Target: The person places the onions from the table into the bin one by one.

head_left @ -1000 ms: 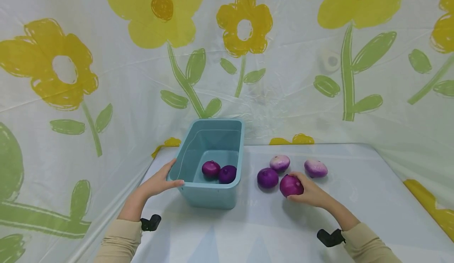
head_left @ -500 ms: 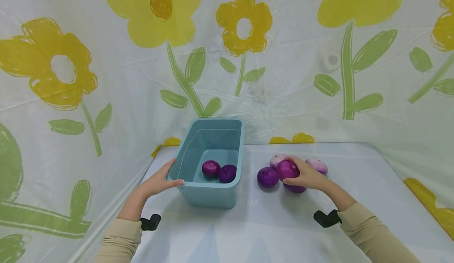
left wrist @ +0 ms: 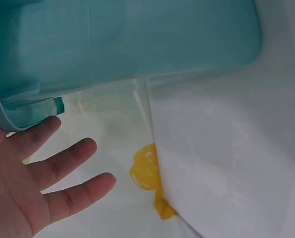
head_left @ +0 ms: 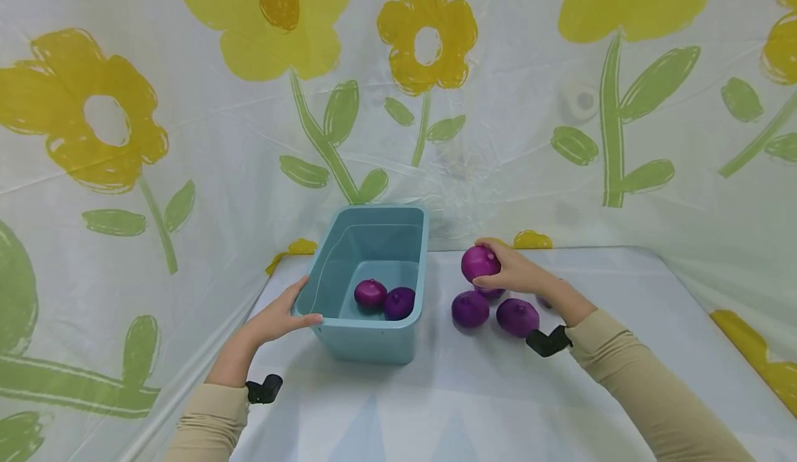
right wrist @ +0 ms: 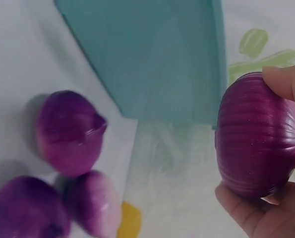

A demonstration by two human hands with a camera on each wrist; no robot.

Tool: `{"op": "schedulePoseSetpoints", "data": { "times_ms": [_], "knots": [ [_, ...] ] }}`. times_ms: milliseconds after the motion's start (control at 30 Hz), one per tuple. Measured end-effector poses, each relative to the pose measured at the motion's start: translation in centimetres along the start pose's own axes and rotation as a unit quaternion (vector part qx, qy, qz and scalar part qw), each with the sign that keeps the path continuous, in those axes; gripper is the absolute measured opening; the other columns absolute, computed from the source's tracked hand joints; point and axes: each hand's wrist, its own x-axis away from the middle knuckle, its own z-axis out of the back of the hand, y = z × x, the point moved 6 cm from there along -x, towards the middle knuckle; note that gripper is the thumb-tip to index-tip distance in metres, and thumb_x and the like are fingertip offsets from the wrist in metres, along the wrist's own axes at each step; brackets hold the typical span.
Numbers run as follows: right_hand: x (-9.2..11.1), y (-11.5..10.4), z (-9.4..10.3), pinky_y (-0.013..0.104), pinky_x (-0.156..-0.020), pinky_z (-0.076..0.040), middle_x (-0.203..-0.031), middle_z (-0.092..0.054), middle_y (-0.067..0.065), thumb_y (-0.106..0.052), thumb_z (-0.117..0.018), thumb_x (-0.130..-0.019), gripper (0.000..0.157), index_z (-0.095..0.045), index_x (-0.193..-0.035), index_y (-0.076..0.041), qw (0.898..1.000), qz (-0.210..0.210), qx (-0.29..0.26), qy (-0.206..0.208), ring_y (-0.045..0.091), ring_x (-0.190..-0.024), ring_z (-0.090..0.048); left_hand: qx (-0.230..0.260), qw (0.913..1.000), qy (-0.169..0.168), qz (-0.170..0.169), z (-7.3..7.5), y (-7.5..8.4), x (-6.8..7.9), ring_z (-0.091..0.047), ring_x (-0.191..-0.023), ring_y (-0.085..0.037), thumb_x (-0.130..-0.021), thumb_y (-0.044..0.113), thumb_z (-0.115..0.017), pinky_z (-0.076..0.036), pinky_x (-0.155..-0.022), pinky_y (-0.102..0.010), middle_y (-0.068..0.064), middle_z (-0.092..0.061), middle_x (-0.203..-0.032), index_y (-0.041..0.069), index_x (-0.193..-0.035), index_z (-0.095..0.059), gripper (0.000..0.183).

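Note:
My right hand [head_left: 513,272] holds a glossy red onion [head_left: 479,263] between thumb and fingers, raised above the other onions. In the right wrist view the held onion [right wrist: 259,136] shows its ribbed skin. My left hand [head_left: 277,317] touches the near left corner of a blue-green plastic bin [head_left: 367,341], thumb along the front rim. In the left wrist view, several fingers [left wrist: 80,196] of that hand are spread and straight outside the bin. Inside the bin lie a red onion [head_left: 370,294] and a darker purple onion [head_left: 399,303].
On the white table [head_left: 398,407], a purple onion [head_left: 470,309] and another onion [head_left: 518,317] lie right of the bin. Behind them, a paler onion [right wrist: 94,203] is partly covered by the held one; one more hides behind my right wrist. A flower-printed curtain [head_left: 498,171] surrounds the table.
My right hand has lifted the red onion and carried it up, away and leftward over the others, uncovering a purple onion beneath. The left hand and bin stay put.

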Motion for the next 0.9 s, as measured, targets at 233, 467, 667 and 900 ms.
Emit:
{"op": "schedulePoseSetpoints", "data": {
  "times_ms": [233,467,667,900],
  "knots": [
    [-2.4,-2.2,0.1,0.044,-0.085,-0.050,-0.126,-0.047,0.020,-0.028,-0.067,-0.079,0.071,-0.032,-0.135,-0.003,1.000,0.001,0.015,-0.008,0.033,-0.108,-0.050,-0.006,1.0000,-0.001,-0.006,0.0,0.0,-0.2,-0.028,-0.130,-0.043,-0.081,0.038,-0.066,-0.033,-0.097,-0.060,-0.022,-0.019,-0.148,0.004,-0.147,-0.008,0.094],
    [-4.8,-4.5,-0.4,0.041,-0.086,-0.049,-0.128,-0.045,0.015,-0.031,-0.067,-0.079,0.072,-0.031,-0.136,-0.004,0.999,0.010,0.023,-0.026,0.030,-0.111,-0.047,-0.003,1.0000,0.001,-0.003,-0.1,-0.1,-0.4,-0.031,-0.128,-0.042,-0.080,0.039,-0.066,-0.035,-0.096,-0.059,-0.021,-0.022,-0.147,0.007,-0.147,-0.009,0.094],
    [-6.8,-6.9,-1.3,0.039,-0.085,-0.049,-0.125,-0.047,0.015,-0.028,-0.067,-0.079,0.070,-0.034,-0.135,-0.001,0.998,0.038,0.037,-0.042,0.028,-0.110,-0.048,-0.008,1.0000,-0.001,0.000,-0.1,-0.1,-0.4,-0.031,-0.128,-0.043,-0.080,0.040,-0.067,-0.036,-0.096,-0.059,-0.022,-0.021,-0.147,0.007,-0.147,-0.010,0.094],
    [-8.5,-9.3,-3.0,0.036,-0.085,-0.049,-0.125,-0.047,0.015,-0.032,-0.067,-0.079,0.071,-0.034,-0.136,-0.005,0.995,0.040,0.066,-0.066,0.027,-0.111,-0.047,-0.011,0.9999,-0.003,0.008,0.0,-0.2,-0.3,-0.026,-0.130,-0.044,-0.081,0.041,-0.066,-0.032,-0.097,-0.061,-0.023,-0.018,-0.148,0.004,-0.147,-0.008,0.095]
  ]
}}
